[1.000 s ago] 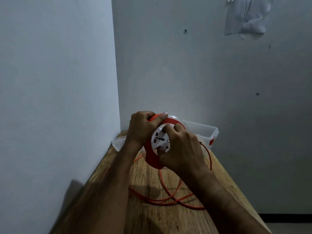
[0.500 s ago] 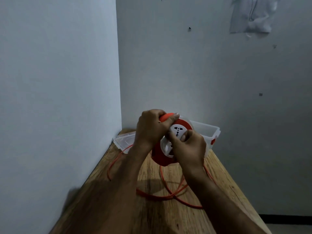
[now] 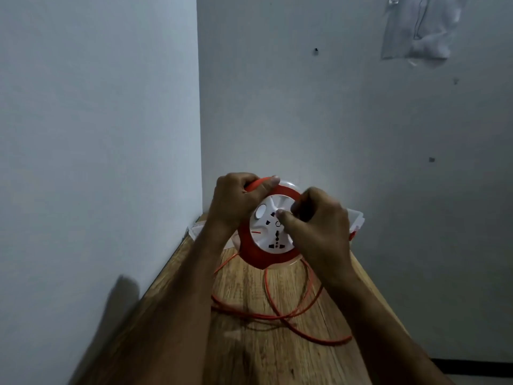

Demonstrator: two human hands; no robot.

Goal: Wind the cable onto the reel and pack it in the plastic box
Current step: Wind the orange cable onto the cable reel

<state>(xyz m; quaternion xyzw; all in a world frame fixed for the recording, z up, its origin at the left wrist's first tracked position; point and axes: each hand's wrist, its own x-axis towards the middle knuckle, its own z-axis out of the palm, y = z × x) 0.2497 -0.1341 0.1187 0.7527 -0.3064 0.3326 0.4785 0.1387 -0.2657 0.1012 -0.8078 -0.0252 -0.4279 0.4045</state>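
Observation:
An orange cable reel [image 3: 251, 252] with a white socket face [image 3: 270, 227] is held upright above the wooden table [image 3: 261, 345]. My left hand [image 3: 236, 202] grips the orange handle at the reel's top. My right hand [image 3: 316, 229] has its fingers curled on the white face, thumb against its centre. Loose loops of orange cable [image 3: 277, 315] hang from the reel and lie on the table. The clear plastic box [image 3: 356, 220] stands behind the reel, mostly hidden by my hands.
The table sits in a corner, with a wall close on the left [image 3: 97, 162] and another behind [image 3: 361, 134]. The box's clear lid [image 3: 195, 230] shows at the back left. The table's right edge drops to the floor.
The white socket face has turned, and my right hand has shifted round it. The loose cable loops on the table have changed shape and drawn in from the left.

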